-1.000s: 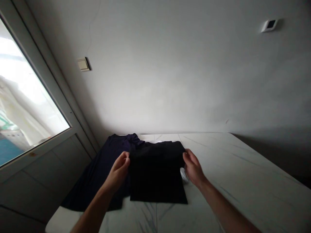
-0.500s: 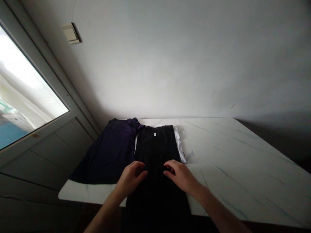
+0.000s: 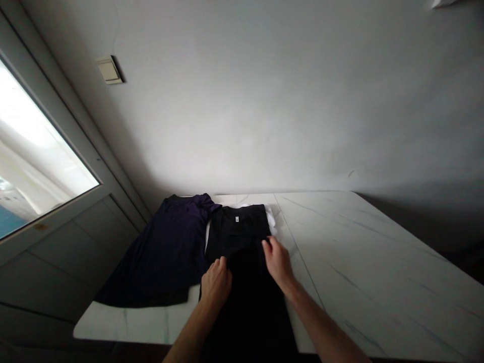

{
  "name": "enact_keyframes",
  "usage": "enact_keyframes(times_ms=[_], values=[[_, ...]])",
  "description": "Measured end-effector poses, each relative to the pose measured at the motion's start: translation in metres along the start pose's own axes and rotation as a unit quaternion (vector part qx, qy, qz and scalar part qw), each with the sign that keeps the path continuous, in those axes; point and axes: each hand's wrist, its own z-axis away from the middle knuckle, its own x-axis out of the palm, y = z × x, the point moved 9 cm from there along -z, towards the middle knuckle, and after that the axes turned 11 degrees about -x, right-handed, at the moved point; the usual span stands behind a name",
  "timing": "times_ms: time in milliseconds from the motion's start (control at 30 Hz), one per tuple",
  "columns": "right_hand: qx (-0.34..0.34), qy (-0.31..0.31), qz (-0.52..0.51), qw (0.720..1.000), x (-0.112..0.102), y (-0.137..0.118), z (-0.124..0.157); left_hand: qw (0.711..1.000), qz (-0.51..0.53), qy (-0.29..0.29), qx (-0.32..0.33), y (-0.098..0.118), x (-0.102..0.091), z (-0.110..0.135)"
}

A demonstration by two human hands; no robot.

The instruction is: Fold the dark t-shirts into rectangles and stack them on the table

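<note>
A black shirt [image 3: 242, 229] with a small white neck label lies in a long narrow strip, its lower end reaching the front edge of the table. My left hand [image 3: 217, 280] is closed on the black fabric at the strip's left side. On the right side, a little farther back, my right hand [image 3: 278, 262] pinches the same fabric. Between my hands a fold of the cloth is drawn up. Part of a white garment [image 3: 270, 220] shows from under the black shirt. To the left a dark purple shirt [image 3: 162, 252] is spread out.
The table [image 3: 340, 252] has a white marble-patterned top and stands against a pale wall [image 3: 242, 101]. At the left is a framed glass door [image 3: 41, 151]. A light switch [image 3: 109, 70] is on the wall above.
My hands, which hovered with fingers curved over the black shirt, have closed on its fabric. My right hand has moved farther back. A fold of cloth now rises, and the camera view has shifted.
</note>
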Motion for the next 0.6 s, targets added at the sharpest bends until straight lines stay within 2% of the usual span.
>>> enact_keyframes(times_ms=[67,133,200,233,267,300,367,400,467,533,600], values=[[0.129,0.108,-0.023,0.985,-0.041,0.067,0.023,1.0,0.005,-0.019,-0.007,-0.001,-0.001,-0.001],[0.235,0.205,-0.031,0.95,-0.08,0.122,0.056,1.0,0.01,-0.022,-0.006,0.001,-0.005,-0.003],[0.262,0.311,-0.006,0.914,-0.115,0.143,0.084,1.0,0.012,0.008,0.02,0.009,-0.013,-0.007],[0.244,0.337,0.009,0.909,-0.125,0.139,0.09,0.999,0.01,0.028,0.039,0.015,-0.017,-0.01],[0.206,0.338,0.018,0.918,-0.127,0.128,0.088,0.997,0.007,0.044,0.057,0.022,-0.02,-0.014],[0.152,0.309,0.017,0.939,-0.121,0.11,0.08,0.996,0.002,0.051,0.072,0.03,-0.02,-0.018],[0.021,0.172,-0.004,0.985,-0.084,0.064,0.054,0.995,-0.012,0.042,0.087,0.045,-0.018,-0.028],[-0.037,0.084,-0.011,0.996,-0.058,0.042,0.043,0.995,-0.017,0.033,0.09,0.051,-0.017,-0.033],[-0.099,-0.067,0.009,0.993,-0.011,0.014,0.035,0.996,-0.006,0.02,0.089,0.058,-0.021,-0.045],[-0.103,-0.156,0.052,0.981,0.019,0.009,0.035,0.995,0.068,0.032,0.068,0.049,-0.038,-0.059],[-0.097,-0.188,0.081,0.974,0.031,0.015,0.039,0.976,0.207,0.073,0.005,0.011,-0.062,-0.072]])
